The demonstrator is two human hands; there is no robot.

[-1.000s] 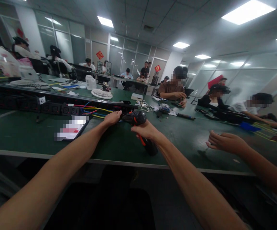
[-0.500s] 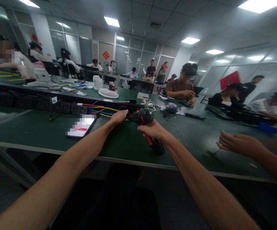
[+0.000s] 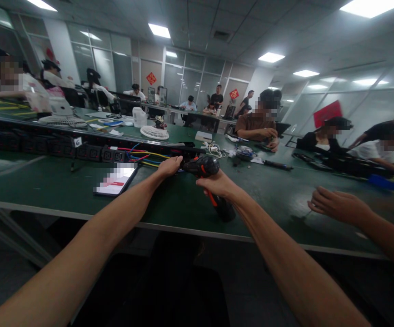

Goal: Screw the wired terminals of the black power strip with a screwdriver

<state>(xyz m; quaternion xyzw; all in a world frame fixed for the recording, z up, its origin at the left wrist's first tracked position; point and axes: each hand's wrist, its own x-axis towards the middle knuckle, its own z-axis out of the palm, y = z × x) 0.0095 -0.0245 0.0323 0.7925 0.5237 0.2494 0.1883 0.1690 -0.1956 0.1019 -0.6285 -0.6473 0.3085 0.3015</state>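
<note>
My right hand (image 3: 219,184) is wrapped round the grip of a black and orange cordless drill (image 3: 203,167). The drill points left, its nose close to the fingertips of my left hand (image 3: 171,167). The fingers of that left hand are closed at the end of a long black socket strip (image 3: 52,147); what they pinch is hidden. Red, yellow and blue wires (image 3: 147,156) run out of the strip just left of the hand. A lit phone (image 3: 117,181) lies on the green table in front of the strip.
White fans (image 3: 154,132) and a white jug (image 3: 138,117) stand behind the strip. White cable (image 3: 213,150) lies beyond the drill. Another person's hand (image 3: 336,204) hovers at the right, holding something thin. A co-worker (image 3: 256,122) sits across the green table (image 3: 176,204).
My hands and the drill look unmoved. In the background, a person near the red wall sign has shifted right, and another at the far right has leaned down.
</note>
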